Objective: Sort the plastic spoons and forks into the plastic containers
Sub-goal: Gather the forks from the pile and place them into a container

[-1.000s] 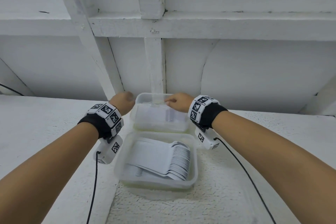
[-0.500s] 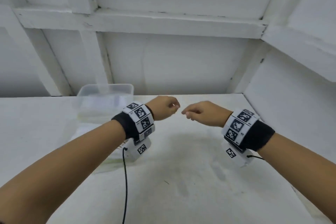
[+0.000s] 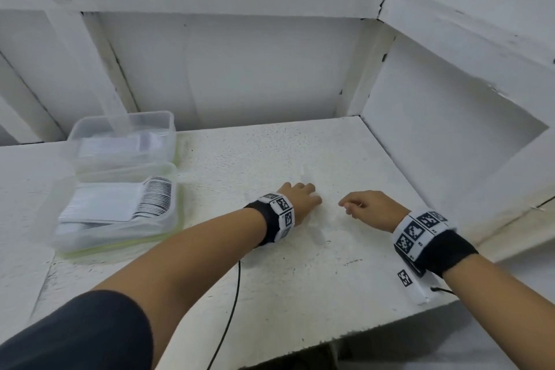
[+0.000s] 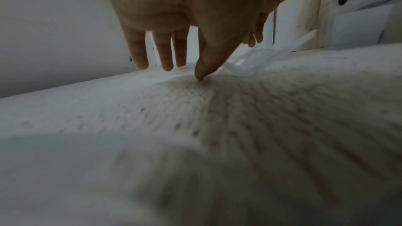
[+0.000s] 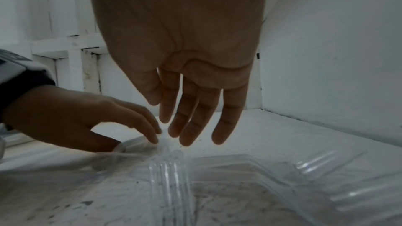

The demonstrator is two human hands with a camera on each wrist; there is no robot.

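Two clear plastic containers stand at the table's left: the far one (image 3: 172, 129) and the near one (image 3: 176, 213), which holds a stack of white cutlery (image 3: 153, 198). My left hand (image 3: 300, 198) is down on the table at mid-right. Its straight fingers (image 4: 167, 66) and thumb tip touch the surface beside a clear plastic spoon (image 4: 245, 66). My right hand (image 3: 360, 207) hovers just to the right with relaxed fingers (image 5: 191, 135) and holds nothing. Below it lie clear plastic forks (image 5: 169, 178), and the fingers of my left hand (image 5: 87, 121) touch their far end.
The table (image 3: 300, 279) is white and speckled, and white walls enclose it behind and on the right (image 3: 450, 129). Its front edge runs near my right wrist. More clear plastic pieces (image 5: 315, 178) lie right of the forks. A black cable (image 3: 234, 294) trails from my left wrist.
The view has swung to the right. Both hands have left the containers, moved right and come down to the clear cutlery on the table.
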